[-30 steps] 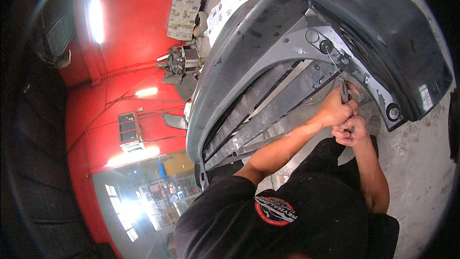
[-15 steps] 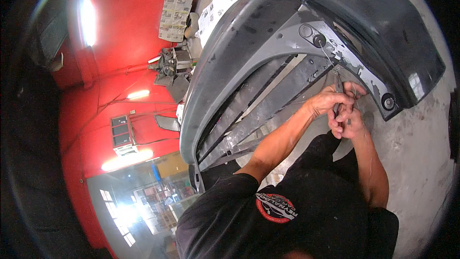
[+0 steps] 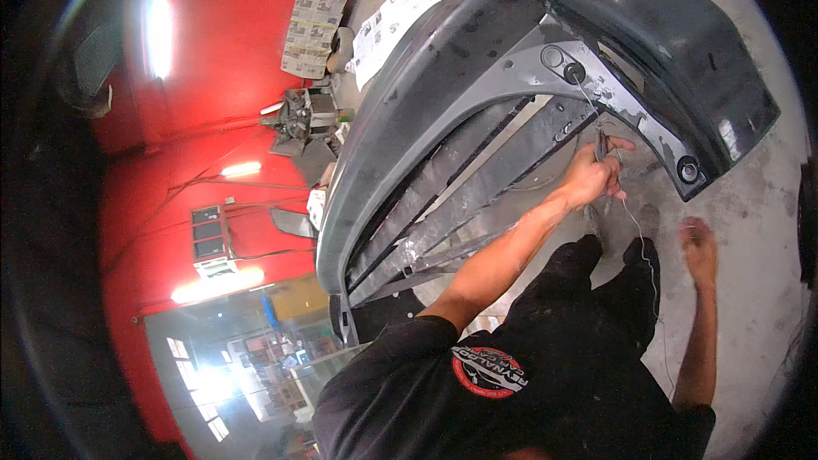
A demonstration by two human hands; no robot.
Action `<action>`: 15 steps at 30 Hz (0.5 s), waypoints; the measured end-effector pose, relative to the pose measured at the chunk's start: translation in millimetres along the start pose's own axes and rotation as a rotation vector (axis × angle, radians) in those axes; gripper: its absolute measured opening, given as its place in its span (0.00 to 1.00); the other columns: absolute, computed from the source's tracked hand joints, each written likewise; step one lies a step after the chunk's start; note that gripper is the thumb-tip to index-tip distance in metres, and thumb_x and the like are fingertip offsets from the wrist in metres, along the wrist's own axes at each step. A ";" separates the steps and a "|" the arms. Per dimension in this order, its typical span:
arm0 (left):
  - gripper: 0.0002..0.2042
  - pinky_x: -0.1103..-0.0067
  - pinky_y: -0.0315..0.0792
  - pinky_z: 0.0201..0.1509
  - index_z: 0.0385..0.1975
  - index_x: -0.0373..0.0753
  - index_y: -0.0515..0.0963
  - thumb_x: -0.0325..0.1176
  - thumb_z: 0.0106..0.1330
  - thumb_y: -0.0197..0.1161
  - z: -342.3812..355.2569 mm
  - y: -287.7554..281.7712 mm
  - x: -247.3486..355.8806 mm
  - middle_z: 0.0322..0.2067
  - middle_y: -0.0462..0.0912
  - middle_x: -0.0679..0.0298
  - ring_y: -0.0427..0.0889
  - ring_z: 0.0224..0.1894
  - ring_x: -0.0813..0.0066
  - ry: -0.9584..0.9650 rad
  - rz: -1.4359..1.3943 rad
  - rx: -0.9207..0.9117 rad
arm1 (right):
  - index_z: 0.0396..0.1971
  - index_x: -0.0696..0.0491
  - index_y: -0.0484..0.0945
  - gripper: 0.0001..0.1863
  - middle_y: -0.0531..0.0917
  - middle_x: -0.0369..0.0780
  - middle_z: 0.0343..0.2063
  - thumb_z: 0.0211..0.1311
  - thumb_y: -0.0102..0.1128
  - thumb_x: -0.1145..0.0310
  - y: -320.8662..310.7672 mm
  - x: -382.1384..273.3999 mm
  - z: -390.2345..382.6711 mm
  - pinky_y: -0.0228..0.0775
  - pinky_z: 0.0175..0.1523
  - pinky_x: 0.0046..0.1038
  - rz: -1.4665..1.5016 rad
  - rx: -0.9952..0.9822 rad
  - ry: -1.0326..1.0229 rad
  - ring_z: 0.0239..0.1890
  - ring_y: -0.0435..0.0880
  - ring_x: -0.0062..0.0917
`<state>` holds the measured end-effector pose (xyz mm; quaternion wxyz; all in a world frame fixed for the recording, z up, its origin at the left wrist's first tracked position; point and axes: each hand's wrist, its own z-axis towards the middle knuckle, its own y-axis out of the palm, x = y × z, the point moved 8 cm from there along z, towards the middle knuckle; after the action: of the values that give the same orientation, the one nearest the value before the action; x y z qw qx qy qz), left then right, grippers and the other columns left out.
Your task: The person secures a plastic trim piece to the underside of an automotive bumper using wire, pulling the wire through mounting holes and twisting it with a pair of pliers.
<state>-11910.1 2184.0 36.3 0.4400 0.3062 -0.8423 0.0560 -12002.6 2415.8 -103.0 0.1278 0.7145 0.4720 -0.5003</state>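
Observation:
A dark grey car bumper with patches of worn, scraped coating stands in front of me. A thin wire runs from a round hole in its right part down to the lower edge. There my left hand is closed around a grey tool that looks like pliers, its tip up by the wire. From that hand a loose length of wire hangs in a wavy line toward the floor. My right hand is apart from the bumper, off to the right, its fingers blurred by motion.
Newspaper sheets lie behind the bumper, and another sheet is against the red wall. A metal machine part sits at the wall's foot. My feet stand on the concrete floor just below the bumper.
My right hand has come away from the left hand and moved right and down. The loose wire now hangs in the open below my left hand, which still holds the tool.

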 end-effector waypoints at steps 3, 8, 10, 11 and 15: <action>0.17 0.72 0.77 0.28 0.46 0.30 0.67 0.23 0.55 0.44 1.8 -13.0 -3.9 0.12 0.63 0.66 0.66 0.13 0.77 0.011 0.036 0.094 | 0.35 0.60 0.75 0.14 0.77 0.44 0.27 0.56 0.57 0.64 -69.5 -143.9 -34.7 0.69 0.35 0.24 -0.182 0.137 -0.021 0.29 0.77 0.27; 0.12 0.73 0.73 0.24 0.38 0.32 0.71 0.27 0.59 0.43 -3.0 -14.6 -6.5 0.14 0.66 0.65 0.69 0.14 0.74 -0.001 0.055 0.389 | 0.44 0.61 0.70 0.18 0.76 0.51 0.36 0.54 0.55 0.69 17.9 -216.1 -84.0 0.68 0.43 0.34 -0.297 -0.041 -0.240 0.38 0.77 0.41; 0.10 0.73 0.71 0.23 0.35 0.33 0.73 0.28 0.60 0.44 5.5 -5.9 -8.7 0.15 0.69 0.64 0.71 0.15 0.73 0.048 0.114 0.453 | 0.50 0.65 0.65 0.26 0.72 0.55 0.47 0.52 0.56 0.68 55.8 -211.0 -75.4 0.64 0.51 0.35 -0.441 0.134 -0.445 0.47 0.73 0.46; 0.10 0.73 0.69 0.23 0.32 0.34 0.74 0.29 0.61 0.45 4.0 -7.6 -8.4 0.17 0.71 0.62 0.73 0.16 0.72 0.077 0.187 0.529 | 0.53 0.65 0.61 0.30 0.69 0.57 0.48 0.51 0.56 0.66 71.2 -204.7 -64.6 0.61 0.53 0.37 -0.332 0.100 -0.415 0.50 0.69 0.48; 0.09 0.69 0.71 0.30 0.30 0.32 0.74 0.30 0.60 0.48 -3.2 -17.4 -2.2 0.22 0.78 0.51 0.79 0.25 0.57 0.236 0.313 0.731 | 0.58 0.64 0.51 0.41 0.65 0.60 0.52 0.48 0.59 0.61 109.4 -193.3 -41.4 0.60 0.53 0.39 -0.163 0.146 -0.332 0.54 0.66 0.50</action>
<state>-11897.0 2172.2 33.6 0.3820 0.3019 -0.7471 0.4525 -11900.6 2280.1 46.2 0.1108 0.5890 0.4634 -0.6528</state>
